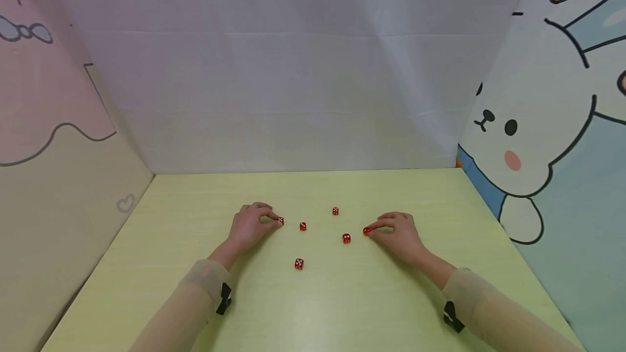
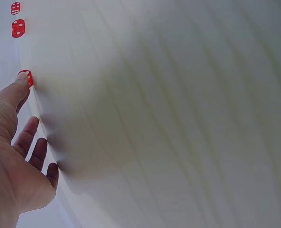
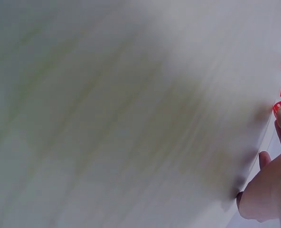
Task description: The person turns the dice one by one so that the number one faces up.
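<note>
Between thumb and index finger, my left hand [image 1: 251, 226] pinches a red die with white pips [image 1: 281, 221] low over the table. My right hand [image 1: 398, 235] pinches another red die [image 1: 367, 231] the same way, its other fingers bent beside it. In the left wrist view the thumb covers part of the held die [image 2: 30, 78]. The right wrist view shows the other held die [image 3: 279, 105] partly behind the thumb. Nearest the left fingertips lies a loose die [image 1: 302, 226]; one more die [image 1: 346, 238] lies just left of the right fingertips.
A die [image 1: 335, 211] lies farther back between the hands, and another die [image 1: 299, 264] lies closer to the front. The pale wooden table [image 1: 313, 314] ends at a white cloth backdrop [image 1: 293, 96]. Cartoon-printed panels [image 1: 562, 178] stand at both sides.
</note>
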{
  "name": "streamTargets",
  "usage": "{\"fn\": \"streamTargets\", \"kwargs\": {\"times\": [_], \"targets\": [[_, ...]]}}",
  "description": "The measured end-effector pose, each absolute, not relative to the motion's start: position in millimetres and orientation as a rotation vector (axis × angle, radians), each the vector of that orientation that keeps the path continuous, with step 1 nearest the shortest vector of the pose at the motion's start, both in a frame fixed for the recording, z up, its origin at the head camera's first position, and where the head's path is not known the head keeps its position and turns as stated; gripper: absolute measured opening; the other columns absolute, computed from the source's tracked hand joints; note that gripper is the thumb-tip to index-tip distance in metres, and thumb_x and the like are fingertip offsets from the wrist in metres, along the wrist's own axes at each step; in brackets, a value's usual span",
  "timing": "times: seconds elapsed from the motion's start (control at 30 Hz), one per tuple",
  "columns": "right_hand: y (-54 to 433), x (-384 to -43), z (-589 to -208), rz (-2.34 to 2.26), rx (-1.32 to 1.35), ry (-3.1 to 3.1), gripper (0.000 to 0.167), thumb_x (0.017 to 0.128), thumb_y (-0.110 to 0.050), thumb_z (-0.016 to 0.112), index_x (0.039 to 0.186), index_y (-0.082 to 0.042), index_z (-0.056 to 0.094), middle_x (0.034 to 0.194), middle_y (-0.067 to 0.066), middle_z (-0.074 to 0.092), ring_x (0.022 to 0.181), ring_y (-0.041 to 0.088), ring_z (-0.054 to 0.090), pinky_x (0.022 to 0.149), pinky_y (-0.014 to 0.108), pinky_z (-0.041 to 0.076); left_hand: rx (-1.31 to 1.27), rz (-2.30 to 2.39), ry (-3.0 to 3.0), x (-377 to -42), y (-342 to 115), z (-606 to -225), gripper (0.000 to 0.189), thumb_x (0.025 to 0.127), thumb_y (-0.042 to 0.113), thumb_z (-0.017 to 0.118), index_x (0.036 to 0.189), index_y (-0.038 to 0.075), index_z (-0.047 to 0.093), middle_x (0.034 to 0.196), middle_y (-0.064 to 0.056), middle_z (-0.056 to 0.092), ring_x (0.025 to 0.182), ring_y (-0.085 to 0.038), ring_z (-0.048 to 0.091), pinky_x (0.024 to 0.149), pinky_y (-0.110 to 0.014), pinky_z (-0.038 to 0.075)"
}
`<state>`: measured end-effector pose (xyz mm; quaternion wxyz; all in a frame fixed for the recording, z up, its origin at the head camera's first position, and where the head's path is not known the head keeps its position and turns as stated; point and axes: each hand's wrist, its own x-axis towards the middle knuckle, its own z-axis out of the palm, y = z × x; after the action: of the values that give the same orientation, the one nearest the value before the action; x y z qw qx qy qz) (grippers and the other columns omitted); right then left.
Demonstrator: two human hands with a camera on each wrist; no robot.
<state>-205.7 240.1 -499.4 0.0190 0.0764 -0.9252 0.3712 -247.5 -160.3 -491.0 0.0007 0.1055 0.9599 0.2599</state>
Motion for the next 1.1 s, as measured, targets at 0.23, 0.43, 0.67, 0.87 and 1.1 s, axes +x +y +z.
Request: {"fn": "streamTargets", "kwargs": {"times": [0.23, 0.43, 0.67, 0.87, 1.1], "targets": [[244.0, -203.0, -497.4, 1.115, 0.237, -2.888, 0.014, 0.091, -0.025, 0.080, 0.101, -0.016, 0.083, 0.128, 0.015, 0.062, 0.133, 0.044, 0.035, 0.108, 0.061, 0.027, 0.331, 0.818, 3.012, -247.3, -160.1, -491.0, 0.022, 0.092, 0.041, 0.076, 0.104, 0.023, 0.081, 0.138, -0.008, 0.061, 0.129, -0.043, 0.048, 0.105, -0.064, 0.034], [245.4, -201.2, -497.8, 1.114, 0.251, -2.878, 0.014, 0.091, -0.024, 0.080, 0.100, -0.014, 0.082, 0.128, 0.016, 0.061, 0.133, 0.044, 0.033, 0.107, 0.061, 0.030, 0.340, 0.817, 3.015, -247.1, -160.6, -491.2, 0.021, 0.092, 0.040, 0.077, 0.103, 0.022, 0.081, 0.137, -0.008, 0.061, 0.129, -0.043, 0.048, 0.105, -0.064, 0.035], [246.3, -200.9, -499.5, 1.095, 0.256, -2.876, 0.012, 0.091, -0.024, 0.080, 0.099, -0.015, 0.082, 0.128, 0.015, 0.061, 0.133, 0.043, 0.034, 0.107, 0.060, 0.031, 0.343, 0.834, 3.006, -246.6, -160.7, -491.4, 0.022, 0.093, 0.039, 0.076, 0.104, 0.021, 0.081, 0.139, -0.009, 0.060, 0.130, -0.043, 0.046, 0.106, -0.065, 0.032], [246.8, -199.6, -500.0, 1.051, 0.265, -2.877, 0.015, 0.091, -0.025, 0.080, 0.102, -0.016, 0.082, 0.129, 0.014, 0.061, 0.133, 0.042, 0.035, 0.107, 0.059, 0.032, 0.340, 0.839, 3.005, -246.4, -160.2, -490.3, 0.021, 0.093, 0.039, 0.076, 0.103, 0.021, 0.081, 0.139, -0.009, 0.060, 0.130, -0.043, 0.047, 0.106, -0.065, 0.033], [248.8, -197.9, -495.5, 1.008, 0.286, -2.856, 0.022, 0.091, -0.026, 0.079, 0.109, -0.013, 0.080, 0.130, 0.015, 0.061, 0.132, 0.042, 0.036, 0.106, 0.060, 0.035, 0.341, 0.816, 3.005, -246.5, -160.8, -489.3, 0.022, 0.093, 0.039, 0.076, 0.104, 0.021, 0.080, 0.138, -0.009, 0.061, 0.129, -0.043, 0.047, 0.106, -0.065, 0.033]]}}
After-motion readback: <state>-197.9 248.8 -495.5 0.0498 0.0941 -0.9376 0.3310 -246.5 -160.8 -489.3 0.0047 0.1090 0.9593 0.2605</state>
